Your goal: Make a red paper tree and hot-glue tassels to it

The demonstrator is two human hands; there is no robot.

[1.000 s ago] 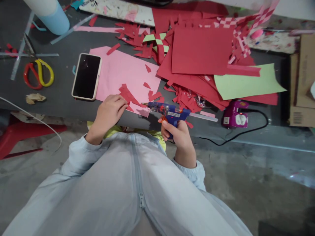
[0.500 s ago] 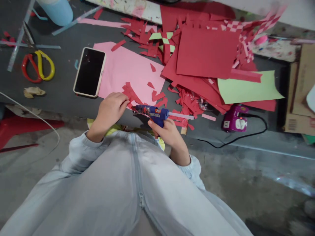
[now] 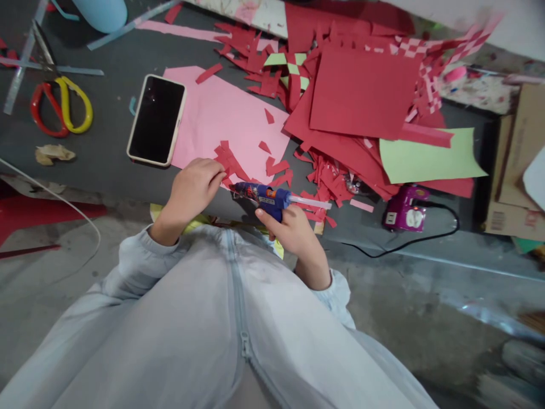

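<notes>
My right hand (image 3: 293, 229) is wrapped round the handle of a blue glue gun (image 3: 264, 196), thumb along its side. A clear glue stick (image 3: 313, 203) juts from the gun's back end, and the nozzle points left at my other hand. My left hand (image 3: 196, 190) is closed, thumb and finger pinched together at the table's front edge. Red paper scraps (image 3: 230, 159) touch its fingertips; whether one is pinched between them I cannot make out. Beneath those scraps lies a pink paper sheet (image 3: 242, 119).
A phone (image 3: 156, 120) overlaps the pink sheet's left side. Scissors (image 3: 62, 105) and a blue container (image 3: 102, 14) are further left. Red sheets (image 3: 357, 91), cut scraps and a green sheet (image 3: 430, 156) cover the right. A purple power adapter (image 3: 404, 210) trails a black cord near a cardboard box (image 3: 519, 165).
The view has shifted slightly. Both hands and the glue gun keep almost the same position, with the nozzle still beside the left fingertips.
</notes>
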